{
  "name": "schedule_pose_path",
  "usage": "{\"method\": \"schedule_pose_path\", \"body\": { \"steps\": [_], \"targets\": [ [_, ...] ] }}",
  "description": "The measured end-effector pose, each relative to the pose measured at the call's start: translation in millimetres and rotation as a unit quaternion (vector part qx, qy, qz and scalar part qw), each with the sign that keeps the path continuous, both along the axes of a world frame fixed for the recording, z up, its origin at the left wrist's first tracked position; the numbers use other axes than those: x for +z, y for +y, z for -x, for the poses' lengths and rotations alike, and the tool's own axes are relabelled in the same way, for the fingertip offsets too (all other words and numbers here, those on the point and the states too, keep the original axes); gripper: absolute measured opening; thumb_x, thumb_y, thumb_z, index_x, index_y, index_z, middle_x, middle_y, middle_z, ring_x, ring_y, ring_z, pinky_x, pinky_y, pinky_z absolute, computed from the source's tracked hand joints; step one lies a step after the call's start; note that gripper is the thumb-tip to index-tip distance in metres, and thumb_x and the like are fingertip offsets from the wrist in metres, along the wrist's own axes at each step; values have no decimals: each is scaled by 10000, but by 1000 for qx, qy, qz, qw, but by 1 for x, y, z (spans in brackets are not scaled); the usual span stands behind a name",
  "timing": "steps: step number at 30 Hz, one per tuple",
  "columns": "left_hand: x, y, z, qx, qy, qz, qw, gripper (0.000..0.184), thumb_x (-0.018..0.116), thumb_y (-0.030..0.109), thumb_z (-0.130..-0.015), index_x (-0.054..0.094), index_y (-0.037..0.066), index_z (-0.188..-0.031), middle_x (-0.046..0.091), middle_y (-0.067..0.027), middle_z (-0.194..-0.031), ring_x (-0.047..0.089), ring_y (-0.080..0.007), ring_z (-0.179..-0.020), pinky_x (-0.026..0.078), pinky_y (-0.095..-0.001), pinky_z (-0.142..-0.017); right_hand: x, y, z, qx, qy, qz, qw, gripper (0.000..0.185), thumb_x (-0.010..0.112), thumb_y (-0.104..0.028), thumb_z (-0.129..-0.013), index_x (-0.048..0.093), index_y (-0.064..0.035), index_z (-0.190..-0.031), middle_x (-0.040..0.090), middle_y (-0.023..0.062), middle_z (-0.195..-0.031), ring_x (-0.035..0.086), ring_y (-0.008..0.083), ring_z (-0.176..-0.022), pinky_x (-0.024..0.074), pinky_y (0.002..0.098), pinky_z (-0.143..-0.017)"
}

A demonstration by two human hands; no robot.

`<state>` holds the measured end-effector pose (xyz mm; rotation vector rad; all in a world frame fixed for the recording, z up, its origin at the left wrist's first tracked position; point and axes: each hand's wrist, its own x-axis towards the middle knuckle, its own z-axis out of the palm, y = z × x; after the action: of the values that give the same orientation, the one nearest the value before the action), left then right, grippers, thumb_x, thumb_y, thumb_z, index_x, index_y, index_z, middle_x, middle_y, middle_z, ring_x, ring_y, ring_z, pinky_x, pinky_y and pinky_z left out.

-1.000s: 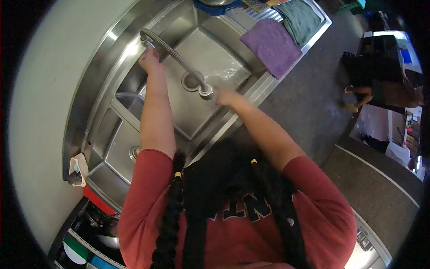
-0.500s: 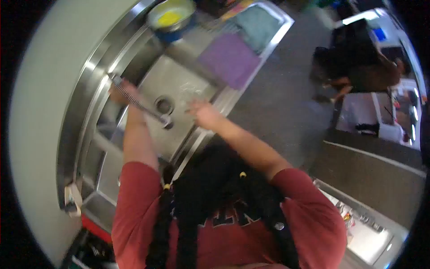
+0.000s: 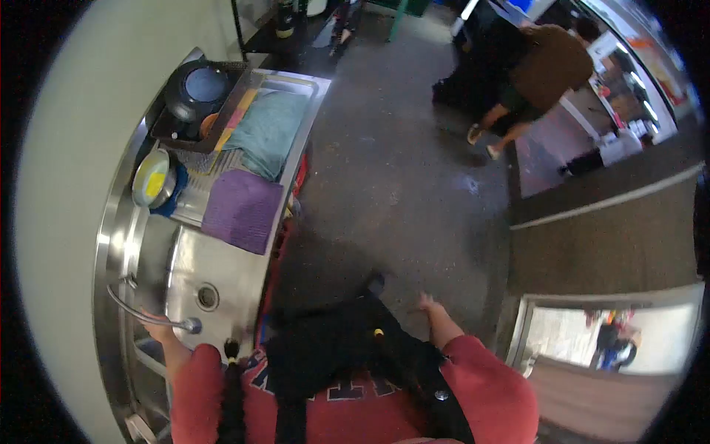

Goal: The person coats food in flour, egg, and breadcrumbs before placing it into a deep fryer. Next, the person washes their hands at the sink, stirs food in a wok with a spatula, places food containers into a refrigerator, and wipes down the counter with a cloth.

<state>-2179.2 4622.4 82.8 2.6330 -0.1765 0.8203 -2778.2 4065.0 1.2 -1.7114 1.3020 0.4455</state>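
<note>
My left hand (image 3: 154, 325) is low at the left, beside and partly behind the curved faucet (image 3: 151, 318) over the steel sink (image 3: 229, 266). Its fingers are mostly hidden, so I cannot tell whether it touches the faucet. Away from the sink, my right hand (image 3: 427, 303) is out over the floor, small and slightly blurred; its fingers look loosely apart with nothing in them. A round drain (image 3: 207, 297) shows in the sink basin. No running water can be made out.
A purple cloth (image 3: 242, 211) and a teal cloth (image 3: 270, 133) lie on the drainboard. Beside them stand a metal bowl (image 3: 154, 179) with something yellow inside and a rack (image 3: 240, 92) with dark pans. Across the grey floor (image 3: 362, 192), another person (image 3: 551, 66) bends at the upper right.
The view has swung toward the right, bringing the drainboard, rack and floor into sight. My right hand has left its place over the sink and is now above the floor. My left hand remains near the faucet.
</note>
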Motion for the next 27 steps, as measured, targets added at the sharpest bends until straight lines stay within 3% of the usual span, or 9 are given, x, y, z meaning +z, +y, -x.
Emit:
{"method": "schedule_pose_path", "body": {
  "steps": [1,6,16,18,19,20,23,24,27],
  "targets": [
    [5,-14,24,12,15,-6,1000,390,565,166,-882,500,-17,-1220,553,-212,-1236,549,-379,-1125,443,-445,-945,-2,-11,52,-22,-84,-74,993,747,726,-371,-746,369,-176,-1372,373,156,-1405,438,390,-1259,397,489,-1017],
    [49,-65,153,102,84,-54,990,333,585,164,-854,516,-6,-1132,561,-200,-1141,560,-365,-1048,449,-438,-893,-52,-136,187,202,168,38,964,657,688,-343,-773,427,-144,-1341,441,157,-1342,482,360,-1199,402,460,-1011],
    [47,-261,313,103,357,-44,927,227,625,161,-798,547,17,-955,577,-177,-951,582,-338,-893,462,-423,-790,-169,-433,146,178,116,87,973,503,613,-286,-826,543,-80,-1279,576,159,-1216,569,301,-1080,412,402,-1000],
    [22,-330,315,27,460,-39,887,208,633,160,-787,553,21,-920,581,-172,-913,587,-333,-862,465,-420,-770,-246,-494,126,357,62,163,918,479,598,-275,-836,567,-67,-1267,603,159,-1191,586,289,-1056,414,391,-998],
    [4,-369,302,-28,504,-42,862,199,637,160,-781,556,23,-902,582,-170,-895,589,-330,-847,466,-419,-759,-277,-520,127,497,1,278,822,468,591,-269,-842,578,-61,-1261,616,160,-1178,595,283,-1044,415,385,-997],
    [-11,-412,286,-85,537,-49,838,191,641,159,-776,559,26,-884,584,-168,-876,591,-327,-831,467,-417,-749,-226,-513,35,277,20,179,944,495,641,-259,-807,579,-95,-1270,625,148,-1169,610,265,-1008,439,382,-965],
    [-58,-545,189,-256,591,-89,760,168,653,158,-759,569,32,-831,589,-161,-819,598,-319,-785,471,-413,-718,-56,-513,-117,-75,-76,124,987,631,790,-227,-703,580,-199,-1297,650,111,-1143,656,213,-898,510,373,-868],
    [-71,-596,149,-311,594,-114,733,162,656,158,-753,572,34,-814,590,-158,-800,600,-316,-769,472,-411,-708,-46,-532,-142,-100,-147,67,982,624,800,-269,-696,594,-175,-1277,652,110,-1102,648,218,-845,537,386,-789],
    [-103,-738,44,-453,575,-189,655,147,668,157,-736,581,41,-761,595,-151,-743,606,-308,-723,476,-407,-677,-47,-542,-167,-93,-101,291,947,584,804,-282,-658,633,-180,-1207,573,108,-1132,591,245,-997,541,377,-755]
  ]
}}
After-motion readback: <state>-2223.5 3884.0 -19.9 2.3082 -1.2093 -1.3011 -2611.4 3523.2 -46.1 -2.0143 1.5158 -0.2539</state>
